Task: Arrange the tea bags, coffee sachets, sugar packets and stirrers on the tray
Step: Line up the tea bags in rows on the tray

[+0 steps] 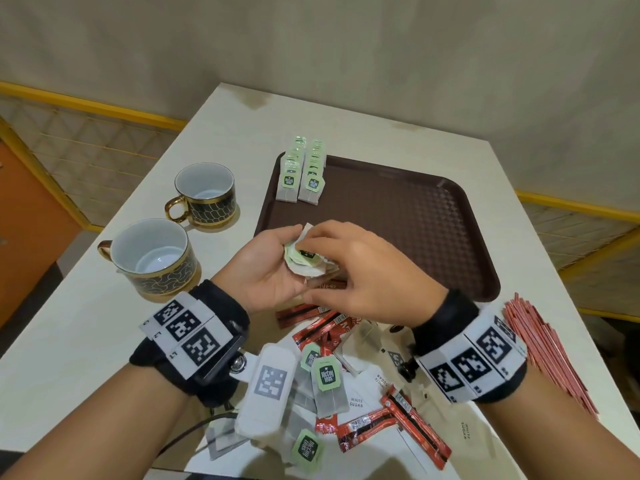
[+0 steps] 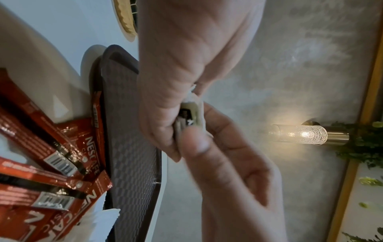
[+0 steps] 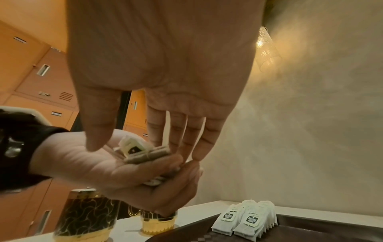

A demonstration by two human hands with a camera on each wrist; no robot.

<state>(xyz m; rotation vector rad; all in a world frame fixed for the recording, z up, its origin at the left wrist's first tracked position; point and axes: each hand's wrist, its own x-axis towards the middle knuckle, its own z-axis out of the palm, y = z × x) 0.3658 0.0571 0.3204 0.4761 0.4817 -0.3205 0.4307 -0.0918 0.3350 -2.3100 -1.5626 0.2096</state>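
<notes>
A brown tray (image 1: 398, 220) lies on the white table. Two neat rows of tea bags (image 1: 303, 174) stand in its far left corner, also visible in the right wrist view (image 3: 246, 219). Over the tray's near left edge my left hand (image 1: 266, 268) lies palm up, its fingers cupped round a small stack of tea bags (image 1: 304, 259) (image 3: 145, 154). My right hand (image 1: 363, 271) arches over the stack, its straight fingertips (image 3: 186, 147) touching the stack's far edge and its thumb on the near side. Loose tea bags (image 1: 327, 386), red coffee sachets (image 1: 398, 414), white sugar packets (image 1: 360, 393) and stirrers (image 1: 547, 348) lie near me.
Two black-and-gold cups (image 1: 204, 194) (image 1: 156, 258) stand left of the tray. The loose pile lies between my wrists at the table's front edge. The pile of pink-red stirrers sits at the right, close to the table's right edge.
</notes>
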